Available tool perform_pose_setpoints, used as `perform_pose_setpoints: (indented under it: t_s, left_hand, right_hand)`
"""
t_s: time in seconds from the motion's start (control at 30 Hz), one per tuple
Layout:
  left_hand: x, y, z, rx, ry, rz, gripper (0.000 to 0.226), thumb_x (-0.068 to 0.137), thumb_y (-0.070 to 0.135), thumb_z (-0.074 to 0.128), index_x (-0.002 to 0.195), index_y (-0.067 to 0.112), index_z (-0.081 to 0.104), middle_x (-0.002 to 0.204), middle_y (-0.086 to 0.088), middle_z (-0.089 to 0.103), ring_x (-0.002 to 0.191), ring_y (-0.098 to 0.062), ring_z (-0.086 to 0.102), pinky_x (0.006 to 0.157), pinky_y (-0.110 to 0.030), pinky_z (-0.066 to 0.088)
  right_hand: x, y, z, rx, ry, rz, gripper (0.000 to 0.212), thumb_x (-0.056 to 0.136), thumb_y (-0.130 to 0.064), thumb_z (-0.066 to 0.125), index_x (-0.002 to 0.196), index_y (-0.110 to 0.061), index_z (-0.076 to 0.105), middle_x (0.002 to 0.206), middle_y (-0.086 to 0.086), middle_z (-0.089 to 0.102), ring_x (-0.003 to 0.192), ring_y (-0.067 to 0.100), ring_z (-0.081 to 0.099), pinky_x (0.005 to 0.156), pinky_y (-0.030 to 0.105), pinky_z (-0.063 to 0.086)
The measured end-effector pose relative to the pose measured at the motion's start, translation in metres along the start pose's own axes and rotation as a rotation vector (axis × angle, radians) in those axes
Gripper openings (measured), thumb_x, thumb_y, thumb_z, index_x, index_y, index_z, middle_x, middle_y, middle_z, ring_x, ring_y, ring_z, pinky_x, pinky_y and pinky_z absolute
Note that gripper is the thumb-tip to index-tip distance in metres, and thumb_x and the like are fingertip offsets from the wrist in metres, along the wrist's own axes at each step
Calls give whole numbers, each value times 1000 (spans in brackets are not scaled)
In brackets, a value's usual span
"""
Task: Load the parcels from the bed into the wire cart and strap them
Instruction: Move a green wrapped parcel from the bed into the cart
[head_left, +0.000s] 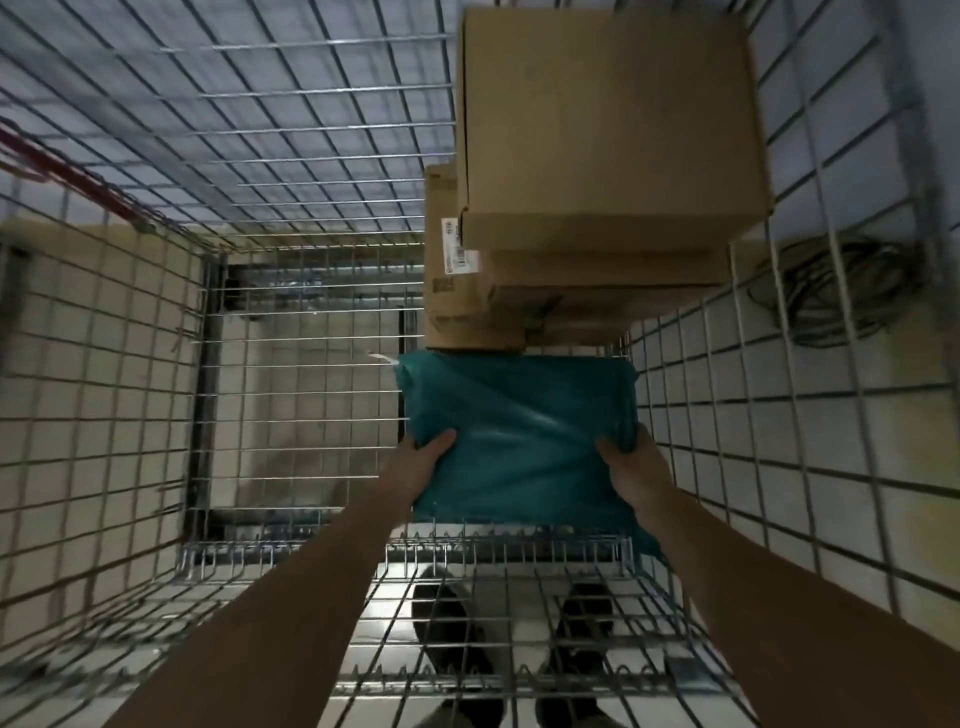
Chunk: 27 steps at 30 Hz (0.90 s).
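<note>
Teal bag gripped at near corners by left hand and right hand, against cart right wall, touching boxes; left half open.

1. My single head view looks steeply down into the silver wire-mesh cart, from close above.
2. Both hands, left hand and right hand, sit lower centre.

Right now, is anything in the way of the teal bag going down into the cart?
Nothing visible. Both hands, left and right, hold the teal mailer bag inside the wire cart, beside the stacked cardboard boxes.
</note>
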<state>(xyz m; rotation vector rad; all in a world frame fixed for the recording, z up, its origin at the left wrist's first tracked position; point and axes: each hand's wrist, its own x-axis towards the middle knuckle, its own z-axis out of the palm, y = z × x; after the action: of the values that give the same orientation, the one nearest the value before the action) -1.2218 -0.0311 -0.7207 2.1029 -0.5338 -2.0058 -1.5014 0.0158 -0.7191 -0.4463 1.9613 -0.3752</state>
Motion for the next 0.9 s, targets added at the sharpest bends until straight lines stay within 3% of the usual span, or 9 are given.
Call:
perform_pose_setpoints:
  t_s: [0.07,0.17,0.3,0.37,0.43,0.5,0.6,0.77,0.9]
  left_hand:
    - [19,1,2,35,-40,10,60,95,43,72,144,16,51,131,-10,68,110,-31,70,96,-49,59]
    - [39,1,6,170,-19,38,46,100,38,66,139,18,53,124,-1,67,93,-13,66,76,-28,54]
    - [60,2,23,418,33,91,61,106,29,55,159,15,29,141,-15,58,122,-34,59,102,-38,47]
    - [56,8,26,559,-50,80,77,103,35,59,162,19,13,141,-16,57,126,-38,59,109,-48,49]
    - [38,19,19,790,-58,97,69,100,36,59,157,18,26,129,-12,64,114,-35,66,103,-52,54]
    - [5,40,10,1029,15,184,46,100,34,53,141,15,51,114,-9,70,95,-25,71,91,-45,60]
    - [-69,86,-4,1247,94,359,38,101,38,53,135,22,59,117,-5,71,86,-18,69,82,-37,57]
    - [-217,190,-40,1422,241,512,63,98,55,57,152,26,44,151,-6,54,133,-30,55,110,-49,47]
    - [-356,275,-82,1436,434,638,68,97,59,53,155,27,41,153,-5,53,135,-29,54,110,-46,47]
  right_hand:
    - [14,3,3,-102,10,-60,58,103,-26,58,154,-15,33,144,16,55,121,39,59,100,46,52]
    - [26,6,10,-249,63,-144,67,101,-20,61,157,-13,25,146,17,50,120,38,58,95,44,54]
    - [22,15,27,-677,164,-403,60,96,-16,64,151,-17,39,151,13,35,129,31,48,102,44,52]
    - [19,8,32,-873,14,-473,51,99,-17,57,148,-17,45,153,10,37,134,31,43,106,43,49]
    - [8,-8,30,-891,-168,-414,55,101,-19,54,153,-16,40,158,9,33,139,30,41,111,42,45]
    - [-13,-30,18,-868,-221,-403,58,100,-20,57,155,-15,38,161,8,31,141,29,41,113,41,43]
    - [-66,-73,-16,-896,-243,-431,61,100,-22,59,156,-17,36,162,8,31,139,27,44,114,35,41]
    - [-171,-189,-97,-1032,-201,-555,56,103,-34,53,155,-21,37,157,7,41,135,25,50,108,37,44]
    - [-288,-308,-160,-943,-174,-674,54,98,-48,59,139,-14,59,137,8,64,110,16,62,77,29,48]
